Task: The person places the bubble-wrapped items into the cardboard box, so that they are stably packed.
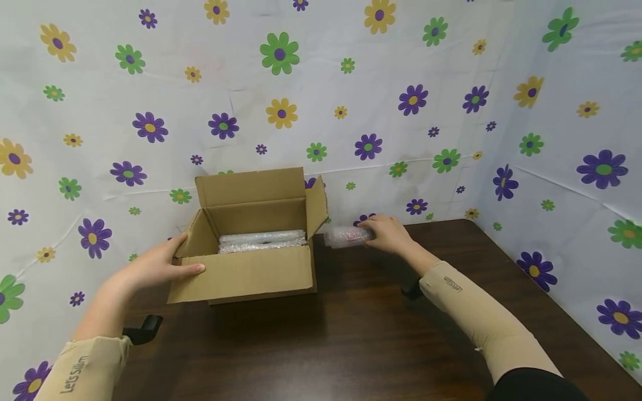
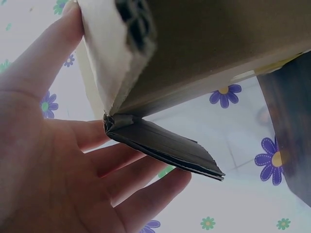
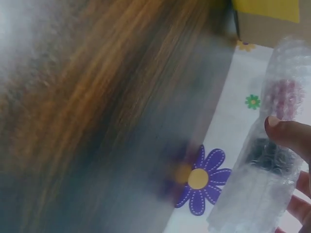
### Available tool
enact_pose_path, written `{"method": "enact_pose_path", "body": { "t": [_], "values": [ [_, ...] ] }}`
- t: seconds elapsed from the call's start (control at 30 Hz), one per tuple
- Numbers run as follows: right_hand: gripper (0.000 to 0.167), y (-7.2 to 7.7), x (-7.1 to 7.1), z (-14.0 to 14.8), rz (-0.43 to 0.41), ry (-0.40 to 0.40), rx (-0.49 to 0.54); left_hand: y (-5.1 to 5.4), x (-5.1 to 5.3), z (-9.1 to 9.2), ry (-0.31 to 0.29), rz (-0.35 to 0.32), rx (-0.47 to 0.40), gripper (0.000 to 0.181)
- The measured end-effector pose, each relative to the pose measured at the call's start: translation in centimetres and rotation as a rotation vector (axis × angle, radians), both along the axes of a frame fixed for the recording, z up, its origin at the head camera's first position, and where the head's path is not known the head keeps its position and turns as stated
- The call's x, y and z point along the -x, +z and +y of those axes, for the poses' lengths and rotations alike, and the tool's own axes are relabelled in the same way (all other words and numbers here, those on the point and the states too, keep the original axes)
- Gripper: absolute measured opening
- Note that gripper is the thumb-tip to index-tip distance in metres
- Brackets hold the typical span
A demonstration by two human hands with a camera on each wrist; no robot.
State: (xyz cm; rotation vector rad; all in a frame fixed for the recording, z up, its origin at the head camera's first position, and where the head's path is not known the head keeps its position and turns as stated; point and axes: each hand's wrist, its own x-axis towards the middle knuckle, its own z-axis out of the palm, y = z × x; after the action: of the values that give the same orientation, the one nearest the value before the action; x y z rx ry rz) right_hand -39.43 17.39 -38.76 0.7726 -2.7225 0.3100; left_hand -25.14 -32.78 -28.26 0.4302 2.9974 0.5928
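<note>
An opened cardboard box [image 1: 246,275] stands on the table with its flaps spread. My left hand [image 1: 152,262] grips its left corner, the thumb over the front flap and the fingers against the outside; in the left wrist view that hand [image 2: 63,150] spans the flap edges [image 2: 116,63]. Inside the box lie bubble-wrapped items [image 1: 263,239]. To the right of the box, my right hand [image 1: 388,234] holds a bubble-wrapped item [image 1: 346,236] above the table. In the right wrist view, red and dark parts show through the clear wrap [image 3: 272,155], but its kind is hidden.
The dark wooden table [image 1: 371,334] reaches up to a white flower-patterned cloth [image 1: 311,72] behind it and at the right. The box's right flap [image 1: 316,206] leans outward towards the right hand. Yellow tape [image 3: 272,9] marks the box side.
</note>
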Motion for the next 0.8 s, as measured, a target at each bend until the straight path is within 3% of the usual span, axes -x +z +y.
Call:
{"method": "enact_pose_path", "body": {
  "t": [0.8],
  "values": [
    [0.052, 0.4, -7.0, 2.9, -0.019, 0.029, 0.062, 0.1, 0.1, 0.0, -0.01, -0.014, -0.027, 0.103]
  ]
}}
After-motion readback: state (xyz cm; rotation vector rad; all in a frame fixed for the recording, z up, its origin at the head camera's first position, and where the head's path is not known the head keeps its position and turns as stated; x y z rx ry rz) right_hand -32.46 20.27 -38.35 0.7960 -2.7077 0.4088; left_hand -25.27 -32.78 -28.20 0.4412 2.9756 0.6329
